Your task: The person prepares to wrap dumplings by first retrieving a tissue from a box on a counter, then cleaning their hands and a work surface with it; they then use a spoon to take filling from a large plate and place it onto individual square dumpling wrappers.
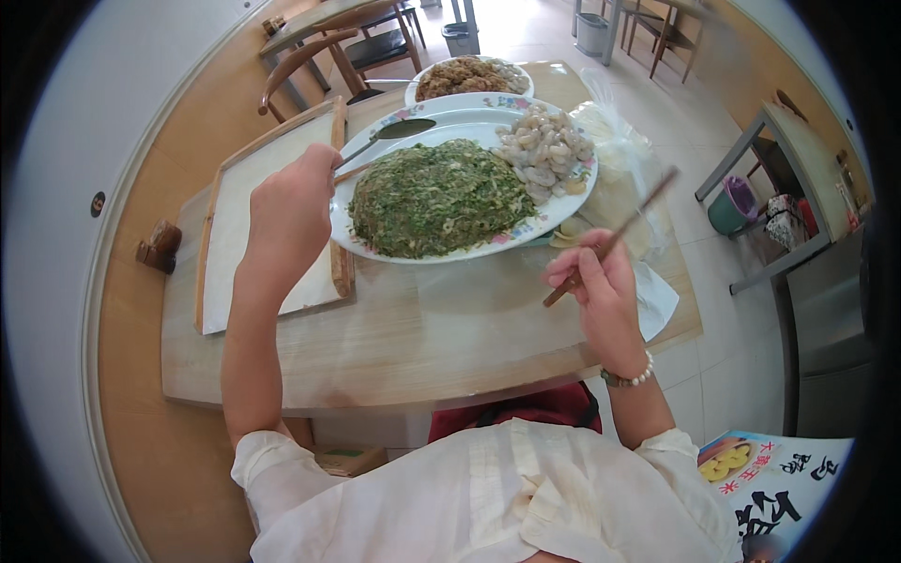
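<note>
A metal spoon (407, 129) is in my left hand (293, 202), its fingers closed round the handle and its bowl over the far left of a white oval plate (450, 116) with a floral rim. On that plate sit a large mound of chopped green filling (436, 199) and, at the right, a heap of raw peeled shrimp (542, 150). My right hand (601, 272) pinches a slim brown wooden stick (646, 205), tilted up to the right, just off the plate's right side. The palm of my left hand is hidden.
A wood-framed white tray (272, 202) lies on the table (441, 328) at the left. Behind the oval plate stands a plate of brown filling (465, 79). Clear plastic bags (624, 155) and a white paper sheet (657, 298) lie at the right.
</note>
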Available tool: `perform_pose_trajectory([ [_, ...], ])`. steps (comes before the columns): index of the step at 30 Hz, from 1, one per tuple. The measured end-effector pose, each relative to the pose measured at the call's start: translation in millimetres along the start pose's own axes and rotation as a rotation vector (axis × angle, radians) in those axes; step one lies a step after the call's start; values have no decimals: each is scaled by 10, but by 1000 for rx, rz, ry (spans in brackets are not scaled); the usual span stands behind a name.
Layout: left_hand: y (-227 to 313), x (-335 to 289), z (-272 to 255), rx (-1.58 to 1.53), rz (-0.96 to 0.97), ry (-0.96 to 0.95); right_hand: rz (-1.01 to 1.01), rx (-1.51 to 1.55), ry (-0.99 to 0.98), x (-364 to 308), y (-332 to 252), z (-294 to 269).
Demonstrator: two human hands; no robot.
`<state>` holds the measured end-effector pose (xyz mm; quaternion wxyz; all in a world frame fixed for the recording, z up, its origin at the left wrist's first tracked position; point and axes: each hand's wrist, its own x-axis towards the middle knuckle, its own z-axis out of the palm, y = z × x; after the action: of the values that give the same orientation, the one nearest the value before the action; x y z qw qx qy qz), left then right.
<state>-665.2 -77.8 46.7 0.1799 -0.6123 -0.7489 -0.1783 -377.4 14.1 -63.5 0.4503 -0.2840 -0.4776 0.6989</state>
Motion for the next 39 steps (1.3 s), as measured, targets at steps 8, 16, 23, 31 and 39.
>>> perform_pose_trajectory([
  [8, 599, -137, -164, 217, 412, 30, 84, 40, 7, 305, 56, 131],
  [16, 737, -491, 33, 352, 485, -132, 27, 92, 44, 433, 205, 171],
  [23, 650, -322, -227, 361, 431, 3, 23, 32, 36, 435, 170, 172],
  [31, 874, -89, 7, 386, 570, -87, 17, 83, 44, 432, 164, 182],
  [39, 670, 211, -255, 395, 378, -48, 37, 70, 41, 418, 132, 170],
])
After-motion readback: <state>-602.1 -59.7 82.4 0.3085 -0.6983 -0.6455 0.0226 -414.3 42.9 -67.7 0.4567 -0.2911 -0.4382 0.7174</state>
